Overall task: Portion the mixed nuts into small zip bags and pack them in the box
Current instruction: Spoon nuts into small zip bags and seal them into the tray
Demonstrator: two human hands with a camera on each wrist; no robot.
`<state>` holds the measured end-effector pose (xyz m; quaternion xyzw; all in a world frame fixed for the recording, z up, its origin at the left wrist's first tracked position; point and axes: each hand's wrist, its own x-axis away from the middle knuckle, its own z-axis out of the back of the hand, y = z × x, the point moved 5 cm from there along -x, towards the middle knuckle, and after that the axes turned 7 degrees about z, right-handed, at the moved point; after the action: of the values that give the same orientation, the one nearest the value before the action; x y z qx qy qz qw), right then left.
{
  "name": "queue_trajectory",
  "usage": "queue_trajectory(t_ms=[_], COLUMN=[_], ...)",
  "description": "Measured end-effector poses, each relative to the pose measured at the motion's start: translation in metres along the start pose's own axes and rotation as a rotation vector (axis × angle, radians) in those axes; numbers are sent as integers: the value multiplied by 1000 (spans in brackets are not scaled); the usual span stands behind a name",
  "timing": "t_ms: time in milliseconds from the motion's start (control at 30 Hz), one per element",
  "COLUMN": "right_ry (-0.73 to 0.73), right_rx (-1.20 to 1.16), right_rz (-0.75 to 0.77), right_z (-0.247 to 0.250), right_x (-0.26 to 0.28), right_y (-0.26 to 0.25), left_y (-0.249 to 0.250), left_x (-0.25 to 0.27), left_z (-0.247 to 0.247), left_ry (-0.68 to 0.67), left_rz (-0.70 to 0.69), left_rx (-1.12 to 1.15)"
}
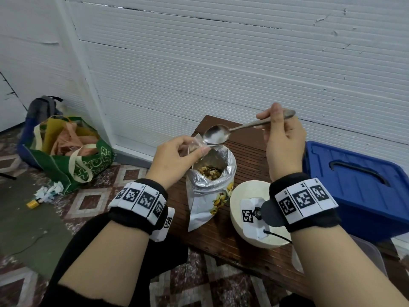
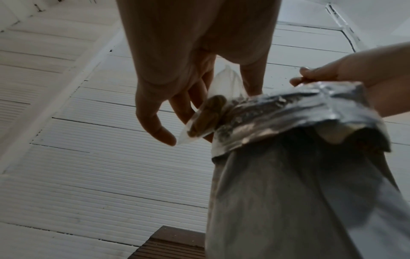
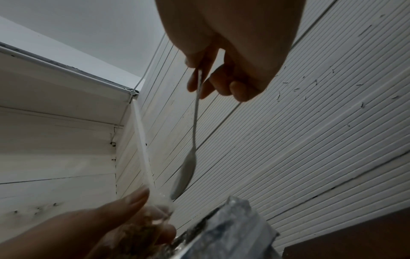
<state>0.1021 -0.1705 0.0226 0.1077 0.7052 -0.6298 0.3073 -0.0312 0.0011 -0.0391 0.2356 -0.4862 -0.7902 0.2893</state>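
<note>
Silver foil pouch stands open at the head view's centre on a dark slatted wooden bench, mixed nuts inside. Above its mouth the left hand pinches a small clear zip bag; the right hand grips an empty metal spoon. A cream round tub and blue plastic box sit lower right; ribbed white wall panels fill the top.

Left wrist view: fingers pinch the bag, nuts inside.

Right wrist view: curled fingers clasp the spoon's handle.

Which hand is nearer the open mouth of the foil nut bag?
Left. The left hand holds the small zip bag right at the foil nut bag rim; the right hand is up and to the right, holding the spoon.
</note>
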Motion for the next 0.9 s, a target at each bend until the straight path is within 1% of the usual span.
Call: queue_trajectory(t_ms=[33,67,100,133,200,267,300,333,400,533,667,800,900], right_ry=[44,54,26,-36,-223,-428,-505,-557,-603,-584,-493,-438,-344], right_rx=[34,87,143,191,289,441,498,520,506,473,460,446,469], right_rz=[-1,11,28,44,68,142,183,213,230,144,68,-65,-112], right_z=[4,5,4,0,-12,-25,-31,-35,-39,-40,-36,-31,-24], right_x=[0,0,1,3,10,21,27,33,40,41,37,37,35], right_y=[1,1,1,1,5,12,14,17,20,21,22,33,37], left_y=[-1,-2,-3,-4,-4,-5,-6,-6,-7,-6,-5,-4,-2], left_x=[0,0,0,-1,-1,-2,-2,-3,-3,-2,-1,0,0], left_z=[0,0,0,-1,-2,-2,-2,-2,-3,-3,-3,-3,-2], left_ry=[-4,-7,-9,-9,-7,-8,-8,-7,-12,-22,-23,-33,-21], left_rz=[2,3,6,10,13,7,5,5,0,9,14,10,-13], left_rx=[-5,-10,-13,-16,-17,-20,-24,-27,-25,-34,-29,-45,-91])
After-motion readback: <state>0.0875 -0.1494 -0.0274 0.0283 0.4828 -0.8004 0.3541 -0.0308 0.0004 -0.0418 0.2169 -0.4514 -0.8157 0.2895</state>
